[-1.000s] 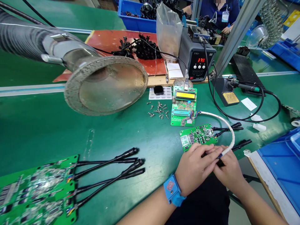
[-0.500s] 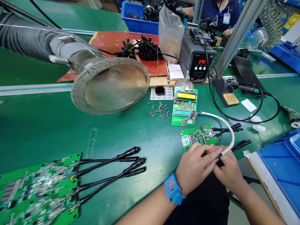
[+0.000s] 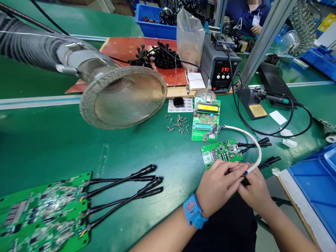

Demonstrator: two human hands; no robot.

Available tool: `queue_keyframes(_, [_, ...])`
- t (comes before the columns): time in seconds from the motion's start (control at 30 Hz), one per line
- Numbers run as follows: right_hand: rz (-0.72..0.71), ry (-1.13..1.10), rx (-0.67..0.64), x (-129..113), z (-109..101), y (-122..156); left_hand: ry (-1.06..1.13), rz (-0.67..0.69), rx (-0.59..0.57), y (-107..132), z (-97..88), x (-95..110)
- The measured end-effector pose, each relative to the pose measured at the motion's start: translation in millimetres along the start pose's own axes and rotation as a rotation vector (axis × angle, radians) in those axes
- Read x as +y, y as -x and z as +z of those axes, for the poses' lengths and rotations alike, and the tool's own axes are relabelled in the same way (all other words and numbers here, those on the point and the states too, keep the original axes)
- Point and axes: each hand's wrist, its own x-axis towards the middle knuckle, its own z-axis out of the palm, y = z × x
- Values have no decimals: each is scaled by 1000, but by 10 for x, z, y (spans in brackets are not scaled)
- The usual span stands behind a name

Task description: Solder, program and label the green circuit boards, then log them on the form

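Observation:
My left hand, with a blue wrist strap, is closed with its fingertips at the dark end of a white-sleeved cable. Against it, my right hand is closed around the edge of a green circuit board, whose near part lies hidden beneath both hands. Something black shows between my palms. Black plug leads stick out to the right. The cable curves back to a programmer board with a yellow-lit display and a blue socket.
More circuit boards with black leads lie at left. A fume hood hangs above the bench. Loose screws lie beside the programmer. Behind are a soldering station reading 370 and an iron stand. A co-worker sits across.
My hands keep the same grip on the board and cable end. The view has shifted very slightly. Across the bench, the co-worker's hand has risen toward the badge.

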Motion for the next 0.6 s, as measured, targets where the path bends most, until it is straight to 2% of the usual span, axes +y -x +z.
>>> queue_keyframes(0.4, [48, -42, 4, 21, 32, 7, -4, -1, 2, 18, 41, -20])
queue_keyframes(0.6, [191, -160, -44, 29, 33, 9, 20, -16, -4, 23, 64, -48])
